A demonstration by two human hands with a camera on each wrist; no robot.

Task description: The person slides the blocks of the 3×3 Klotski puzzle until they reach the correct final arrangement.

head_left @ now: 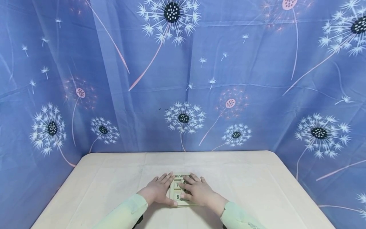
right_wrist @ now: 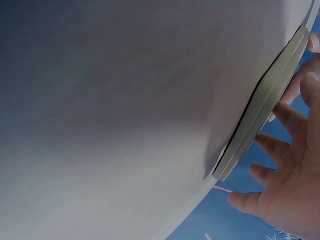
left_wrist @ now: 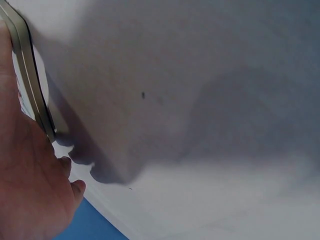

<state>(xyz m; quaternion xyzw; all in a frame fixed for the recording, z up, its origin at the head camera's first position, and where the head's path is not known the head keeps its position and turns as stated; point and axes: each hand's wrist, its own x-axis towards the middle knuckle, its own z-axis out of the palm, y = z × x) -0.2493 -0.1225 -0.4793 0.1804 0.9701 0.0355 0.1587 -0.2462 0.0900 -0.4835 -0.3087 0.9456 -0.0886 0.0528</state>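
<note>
Here, the left hand (head_left: 158, 190) rests with straight fingers along the board (head_left: 178, 191) to its right; the right hand (head_left: 198, 190) spreads fingers over number tiles (head_left: 177, 197)

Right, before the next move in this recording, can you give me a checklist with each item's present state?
1. Number board within the table's edges: ok.
2. Left hand at the board's left side: ok.
3. Tile 7 and tile 8 readable: ok.
4. Right hand clear of the board: not ok, it covers part of it.
5. Every tile in place: cannot tell, the right hand hides some of the layout.
</note>
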